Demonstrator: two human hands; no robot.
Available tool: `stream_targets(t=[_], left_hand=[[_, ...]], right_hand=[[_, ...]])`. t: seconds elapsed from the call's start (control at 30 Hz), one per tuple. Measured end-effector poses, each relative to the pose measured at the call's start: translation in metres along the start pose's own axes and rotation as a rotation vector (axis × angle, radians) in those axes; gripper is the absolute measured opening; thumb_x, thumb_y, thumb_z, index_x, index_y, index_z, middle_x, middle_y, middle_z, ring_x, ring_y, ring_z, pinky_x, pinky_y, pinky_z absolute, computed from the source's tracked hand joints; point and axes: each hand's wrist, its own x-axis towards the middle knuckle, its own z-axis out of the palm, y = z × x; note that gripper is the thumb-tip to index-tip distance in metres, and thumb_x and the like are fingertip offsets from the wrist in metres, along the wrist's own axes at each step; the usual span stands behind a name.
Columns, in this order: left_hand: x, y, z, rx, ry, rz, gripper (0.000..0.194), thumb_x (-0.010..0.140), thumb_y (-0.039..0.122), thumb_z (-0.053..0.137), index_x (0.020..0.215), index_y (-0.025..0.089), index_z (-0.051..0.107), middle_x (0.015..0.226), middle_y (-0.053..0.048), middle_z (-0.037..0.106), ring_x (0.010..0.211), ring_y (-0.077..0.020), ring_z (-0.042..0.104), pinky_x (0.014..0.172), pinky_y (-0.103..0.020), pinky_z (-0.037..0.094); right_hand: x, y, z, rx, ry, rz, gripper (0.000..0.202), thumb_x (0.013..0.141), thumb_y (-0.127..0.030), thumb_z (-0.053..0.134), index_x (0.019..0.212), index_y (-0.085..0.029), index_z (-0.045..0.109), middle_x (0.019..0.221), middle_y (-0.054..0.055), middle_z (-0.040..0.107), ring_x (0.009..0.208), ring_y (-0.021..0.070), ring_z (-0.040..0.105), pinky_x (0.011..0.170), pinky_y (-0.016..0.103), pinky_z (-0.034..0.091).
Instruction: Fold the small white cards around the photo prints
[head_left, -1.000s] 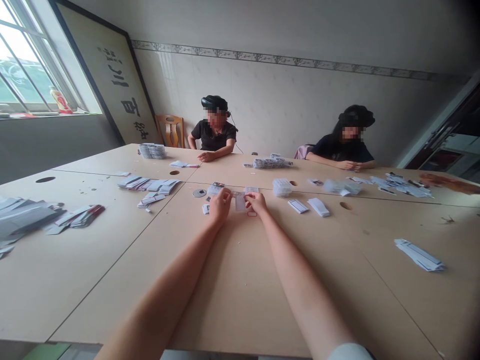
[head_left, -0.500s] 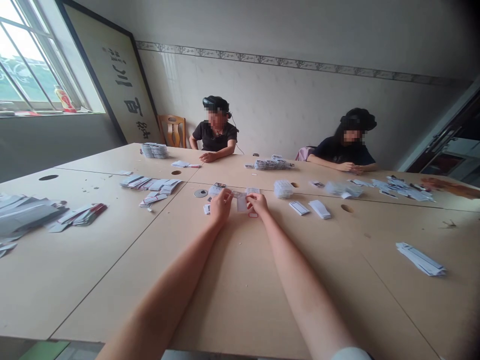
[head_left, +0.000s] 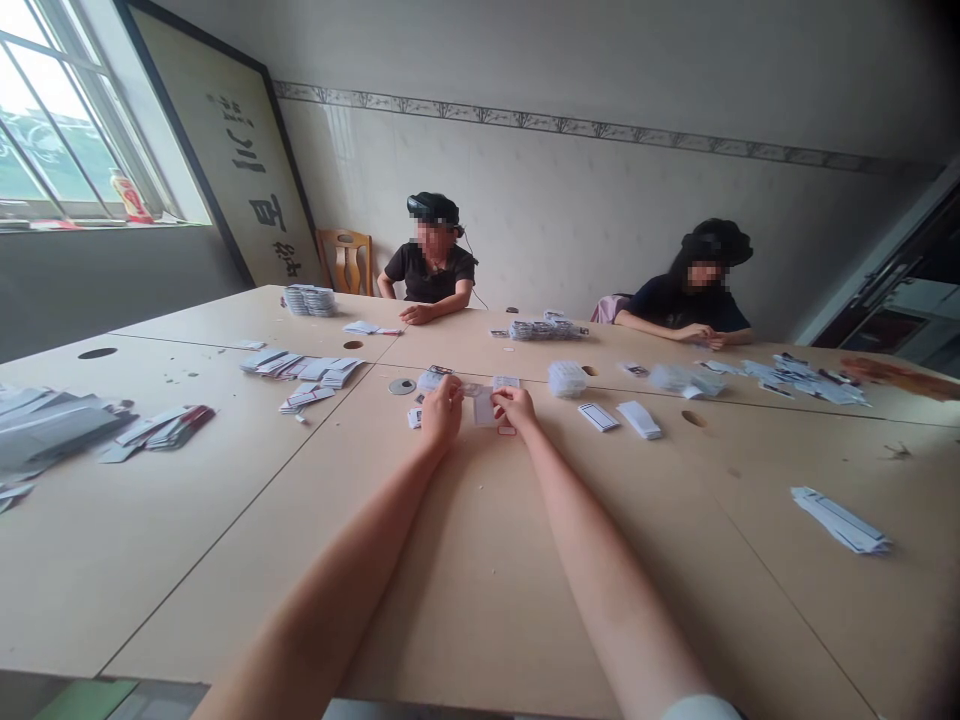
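Note:
Out over the table, my left hand (head_left: 442,412) pinches one side of a small clear plastic card holder (head_left: 484,410). The opposite side is between the closed fingers of my right hand (head_left: 515,407). Just below my right fingers lies a small red-edged card (head_left: 507,431). Behind my left hand sits a little pile of cards (head_left: 433,377), partly covered by the fingers. A small white piece with a dark mark (head_left: 414,418) rests left of that hand. To the right stands a stack of clear plastic holders (head_left: 567,379).
White card strips (head_left: 640,419) lie right of my hands, and another bundle (head_left: 841,520) nearer the right edge. Several paper stacks (head_left: 300,367) spread leftward. Two people (head_left: 429,260) (head_left: 701,285) sit across the table (head_left: 450,620). Round holes (head_left: 694,418) pierce the tabletop.
My left fingers and the clear holder have shifted very slightly. My right hand stays almost where it was. The person at the far right has moved their hands a little.

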Motion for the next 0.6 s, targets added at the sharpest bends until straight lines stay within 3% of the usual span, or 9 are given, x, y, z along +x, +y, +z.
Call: stream_targets(t=[0.6], left_hand=[[0.0011, -0.0036, 0.0008, 0.028, 0.011, -0.030, 0.011, 0.087, 0.020, 0.048, 0.094, 0.023, 0.056, 0.085, -0.003, 0.066, 0.077, -0.0184, 0.059, 0.068, -0.028, 0.039]], right_hand=[[0.0013, 0.0004, 0.0010, 0.011, -0.001, -0.025, 0.013, 0.067, -0.029, 0.058, 0.070, -0.018, 0.064, 0.056, -0.003, 0.060, 0.045, 0.0101, 0.057, 0.044, 0.018, 0.039]])
